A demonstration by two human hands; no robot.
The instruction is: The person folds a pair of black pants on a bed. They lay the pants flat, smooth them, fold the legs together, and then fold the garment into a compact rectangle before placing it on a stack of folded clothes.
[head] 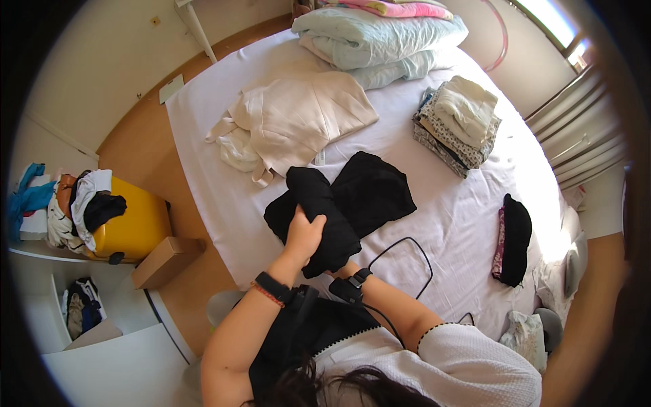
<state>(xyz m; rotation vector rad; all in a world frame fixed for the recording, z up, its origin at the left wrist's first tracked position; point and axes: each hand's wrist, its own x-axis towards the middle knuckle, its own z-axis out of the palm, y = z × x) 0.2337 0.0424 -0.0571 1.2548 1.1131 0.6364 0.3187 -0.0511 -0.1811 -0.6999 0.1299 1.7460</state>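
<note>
A dark bundle of folded black fabric [323, 213] lies in front of me over the bed. My left hand [305, 231] grips its near left side, thumb on top and fingers tucked behind. At the bundle's lower end is my right hand [343, 269], mostly covered by the cloth, its fingers hidden. A second spread of black fabric [376, 193] rests on the sheet just to the right of the bundle; whether the two are one garment I cannot tell. Beyond them lies a cream garment [305, 114] with straps and a white tag.
The bed's pale sheet [457, 213] carries a stack of folded clothes [457, 127], a folded black-and-floral garment [512, 241] and a light-blue quilt [376, 38]. A black cable [427, 254] loops near my right forearm. Left of the bed stand a yellow suitcase [135, 216] and a cardboard box [165, 259].
</note>
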